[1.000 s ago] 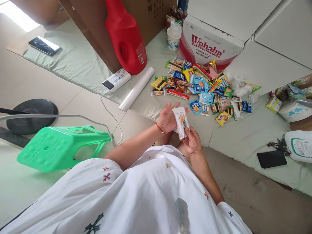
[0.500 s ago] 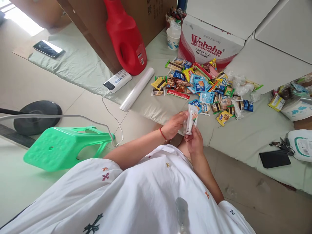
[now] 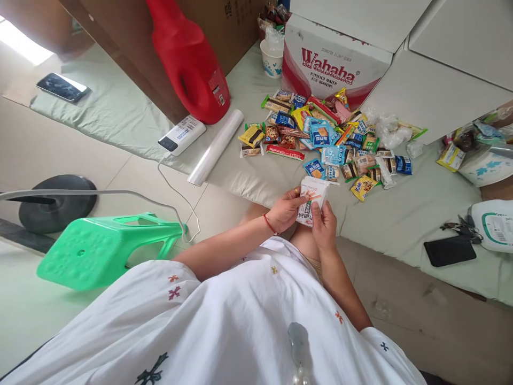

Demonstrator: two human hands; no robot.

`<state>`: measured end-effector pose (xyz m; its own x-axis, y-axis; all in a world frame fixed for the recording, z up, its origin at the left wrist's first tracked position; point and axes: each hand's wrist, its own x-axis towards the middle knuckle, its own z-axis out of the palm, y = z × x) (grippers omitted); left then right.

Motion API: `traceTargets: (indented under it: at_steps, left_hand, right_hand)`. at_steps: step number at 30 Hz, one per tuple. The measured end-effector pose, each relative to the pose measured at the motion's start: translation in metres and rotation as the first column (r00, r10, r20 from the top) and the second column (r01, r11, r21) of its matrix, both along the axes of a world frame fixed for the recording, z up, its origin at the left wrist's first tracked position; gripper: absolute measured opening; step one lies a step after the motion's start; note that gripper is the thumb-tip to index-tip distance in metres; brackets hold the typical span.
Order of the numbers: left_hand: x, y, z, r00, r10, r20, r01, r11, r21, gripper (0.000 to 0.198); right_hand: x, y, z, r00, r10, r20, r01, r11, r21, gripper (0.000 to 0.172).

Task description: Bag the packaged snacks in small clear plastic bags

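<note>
Between my hands is a small white snack packet with dark lettering and an orange picture, its printed face turned up toward me. My left hand, with a red string at the wrist, grips its left side, thumb lying across the front. On the lower right side, my right hand pinches the packet with its thumb on top. Just beyond my hands, a heap of wrapped snacks spreads over the pale green cloth. The nearest of them are a blue packet and a yellow cookie packet.
Behind the heap stands a Wahaha carton beside a paper cup. To the left are a red jug, a clear plastic roll, a power bank with its cable, and a green stool. A black wallet-like item lies right.
The packet has turned from a narrow, edge-on view to show its broad printed face. My left thumb now lies across it. The whole view has shifted slightly.
</note>
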<state>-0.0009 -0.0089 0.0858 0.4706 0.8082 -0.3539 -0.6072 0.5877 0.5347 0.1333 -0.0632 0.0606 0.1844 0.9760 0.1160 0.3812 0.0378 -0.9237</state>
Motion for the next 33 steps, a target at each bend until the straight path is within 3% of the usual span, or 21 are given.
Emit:
traceTargets:
  at_steps: [4,8,12,15,19,22,24,26,30,33]
  left_hand:
    - [0.004,-0.004,-0.002,0.997,0.073,-0.04,-0.072,0.997,0.01,0.031]
    - [0.0,0.002,-0.001,0.999,-0.035,-0.016,0.035,0.999,0.029,0.036]
    - [-0.009,0.018,0.006,0.996,-0.075,0.041,0.076,0.997,-0.018,0.046]
    - [-0.011,0.025,0.009,0.977,-0.17,0.126,0.178,0.983,-0.053,0.048]
    - [-0.007,0.024,0.005,0.984,-0.026,0.177,0.046,0.993,-0.111,0.035]
    - [-0.004,0.024,0.002,0.978,0.103,0.18,-0.076,0.986,-0.151,0.029]
    - [-0.003,0.025,0.002,0.975,0.141,0.171,-0.118,0.983,-0.142,0.029]
    - [-0.003,0.026,0.004,0.976,0.122,0.179,-0.097,0.986,-0.139,0.027]
    - [-0.002,0.028,0.008,0.987,0.074,0.139,-0.052,0.986,-0.155,0.035]
    - [-0.003,0.026,0.007,0.997,0.061,-0.038,-0.066,0.985,-0.162,0.043]
  right_hand:
    - [-0.012,-0.003,-0.003,0.99,-0.074,0.123,0.073,0.997,0.008,0.045]
    - [-0.01,-0.004,-0.004,0.992,-0.015,-0.127,0.003,0.996,-0.088,0.044]
    - [-0.009,-0.005,0.002,0.915,0.109,-0.387,-0.174,0.975,-0.137,0.044]
    - [-0.014,-0.004,0.003,0.876,0.127,-0.464,-0.253,0.942,-0.22,0.046]
    - [-0.016,-0.003,-0.001,0.833,0.041,-0.552,-0.254,0.914,-0.316,0.049]
    - [-0.015,-0.005,0.001,0.701,-0.09,-0.708,-0.3,0.863,-0.406,0.055]
    - [-0.015,-0.007,0.004,0.637,-0.14,-0.758,-0.333,0.837,-0.435,0.052]
    - [-0.015,-0.007,0.006,0.618,-0.156,-0.771,-0.309,0.853,-0.42,0.043]
    - [-0.009,-0.004,0.003,0.668,-0.196,-0.718,-0.137,0.916,-0.377,0.041]
    - [0.002,-0.005,0.0,0.864,-0.186,-0.469,0.053,0.958,-0.282,0.042]
